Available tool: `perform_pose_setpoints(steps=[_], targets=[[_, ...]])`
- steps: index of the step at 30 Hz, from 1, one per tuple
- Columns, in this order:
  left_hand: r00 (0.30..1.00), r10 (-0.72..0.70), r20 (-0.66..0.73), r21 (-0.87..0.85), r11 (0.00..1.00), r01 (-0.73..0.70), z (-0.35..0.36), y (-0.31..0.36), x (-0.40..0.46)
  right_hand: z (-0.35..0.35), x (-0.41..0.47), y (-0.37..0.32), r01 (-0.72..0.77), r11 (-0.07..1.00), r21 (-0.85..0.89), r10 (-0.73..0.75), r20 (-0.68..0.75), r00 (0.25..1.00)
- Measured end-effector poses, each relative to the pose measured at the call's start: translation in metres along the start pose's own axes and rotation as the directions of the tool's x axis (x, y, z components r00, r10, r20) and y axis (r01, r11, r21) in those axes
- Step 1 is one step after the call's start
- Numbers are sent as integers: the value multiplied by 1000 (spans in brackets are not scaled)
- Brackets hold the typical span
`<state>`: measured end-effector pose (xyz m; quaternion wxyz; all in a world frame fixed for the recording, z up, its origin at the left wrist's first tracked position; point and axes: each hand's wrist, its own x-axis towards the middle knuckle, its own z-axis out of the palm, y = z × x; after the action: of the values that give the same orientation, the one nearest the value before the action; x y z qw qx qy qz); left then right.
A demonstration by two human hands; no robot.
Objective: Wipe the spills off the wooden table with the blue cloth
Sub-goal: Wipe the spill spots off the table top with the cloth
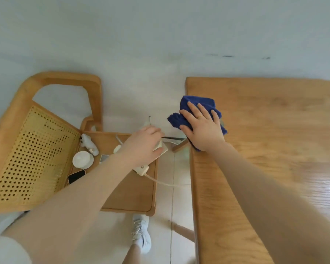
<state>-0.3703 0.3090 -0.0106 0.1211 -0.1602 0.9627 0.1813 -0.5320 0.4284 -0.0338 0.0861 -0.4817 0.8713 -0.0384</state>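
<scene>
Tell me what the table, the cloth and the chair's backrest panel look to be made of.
Table: wood, by its visible grain; smooth, slightly glossy finish, with window glare on its near part. Blue cloth: soft, fuzzy fabric, probably microfibre or terry, bunched under the right hand. Chair backrest panel: woven cane or rattan, judging by its regular holes, in a wooden frame.

Home: cane chair [32,149], wooden table [274,149]

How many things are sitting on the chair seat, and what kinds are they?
White bowl or cup: 1
Phones lying flat: 2
White figurine: 1
Small white round thing, too blurred to name: 1
Cream power strip with cord, under the left hand: 1
Total: 6
</scene>
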Motion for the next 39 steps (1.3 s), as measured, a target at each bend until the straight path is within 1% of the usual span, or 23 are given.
perform_pose_setpoints(steps=[2,4,8,10,12,14,16,18,19,22,24,26,28,30,31,32,33,34,35,36,37,38,39], targets=[[999,42,-13,8,999,-41,-13,-16,25,-1,39,5,-6,1000,-25,6,-5,1000],[997,77,-12,20,997,-77,-24,-31,45,-4,72,13,30,997,-64,-31,-6,1000],[996,85,10,32,996,-86,-34,-61,65,-15,120,20,95,993,-68,-94,19,995],[997,63,37,-7,998,-62,-37,-72,69,-19,118,15,131,990,-44,-129,52,990],[999,41,34,-62,997,-39,-41,-77,73,-19,90,9,232,969,-86,-225,86,971],[999,48,-16,-133,990,-50,-44,-76,77,-18,52,0,375,917,-135,-362,115,925],[997,70,-18,-177,982,-72,-43,-71,80,-17,29,0,480,871,-104,-456,191,869],[993,117,9,-174,978,-114,-35,-67,82,-20,39,8,549,821,-155,-516,211,830],[990,138,18,-171,976,-133,-31,-66,83,-21,52,13,538,822,-185,-506,193,840],[987,157,35,-162,976,-149,-21,-70,81,-23,93,17,399,886,-236,-372,151,916],[986,160,51,-155,976,-151,-17,-73,77,-20,96,15,353,906,-232,-325,151,934],[984,164,69,-156,976,-151,-17,-76,73,-17,71,12,371,907,-198,-349,139,927],[982,177,71,-165,973,-163,-19,-74,76,-16,31,6,404,906,-129,-384,157,910],[976,212,52,-174,964,-200,-24,-64,86,-13,-6,-3,388,918,-85,-368,185,911],[971,235,43,-165,960,-226,-27,-57,93,-8,-19,-7,358,929,-93,-343,147,928],[963,266,37,-138,956,-259,-30,-48,102,-2,-29,-12,306,945,-114,-297,87,951],[952,303,38,-96,950,-298,-32,-40,112,5,-33,-18,212,967,-141,-211,21,977],[939,343,37,-45,939,-341,-35,-32,122,11,-32,-26,72,984,-161,-80,-44,996],[925,378,30,6,926,-379,-38,-27,133,16,-26,-34,-85,984,-159,71,-93,993],[914,404,21,57,913,-405,-41,-24,145,20,-14,-41,-232,963,-140,215,-128,968],[906,422,11,98,902,-421,-45,-23,157,20,1,-47,-348,931,-107,331,-147,932],[900,435,3,128,893,-432,-48,-23,169,20,16,-51,-425,902,-73,411,-156,898],[895,446,2,155,884,-441,-53,-24,180,18,29,-52,-469,882,-48,457,-162,875]])
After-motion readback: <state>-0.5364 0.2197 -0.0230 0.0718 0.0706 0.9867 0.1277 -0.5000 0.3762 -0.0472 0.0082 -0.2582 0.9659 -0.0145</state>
